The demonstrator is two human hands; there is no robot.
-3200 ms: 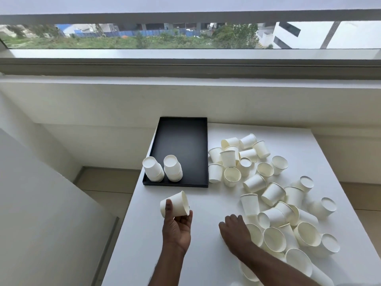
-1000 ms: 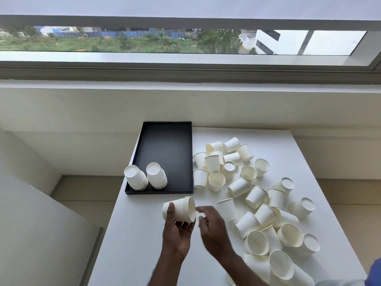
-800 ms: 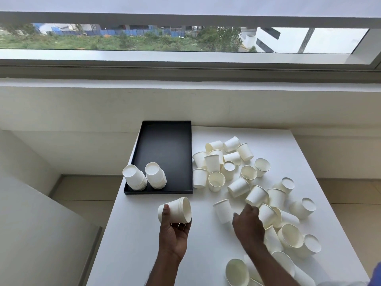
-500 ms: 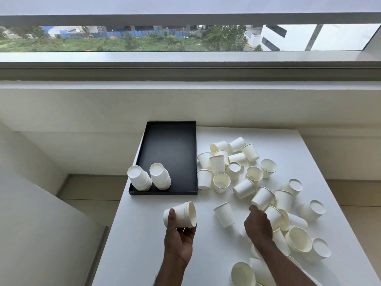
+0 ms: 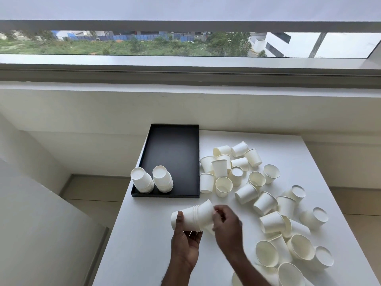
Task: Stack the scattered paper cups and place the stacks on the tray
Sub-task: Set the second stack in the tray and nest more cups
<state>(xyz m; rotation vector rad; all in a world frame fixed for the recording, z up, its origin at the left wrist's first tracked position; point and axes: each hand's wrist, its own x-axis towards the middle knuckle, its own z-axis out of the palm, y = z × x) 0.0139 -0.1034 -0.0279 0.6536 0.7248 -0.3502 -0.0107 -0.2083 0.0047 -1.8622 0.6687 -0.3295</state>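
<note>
On the near middle of the white rectangular table, the left hand gripped a short sideways stack of plain white paper cups, thumb across its near side, fingers curled beneath, base end pointing left. The right hand, slightly blurred, had fingers curled round a single white paper cup, which was tilted with its base end in the stack's open mouth. Behind the hands, a black rectangular tray lay along the table's left edge. It carried a left tray stack and a right tray stack, both base-up, side by side in its near-left corner. Scattered loose white cups lay right of the tray, some upright, some inverted, some on their sides. A long window above showed greenery and a white building.
</note>
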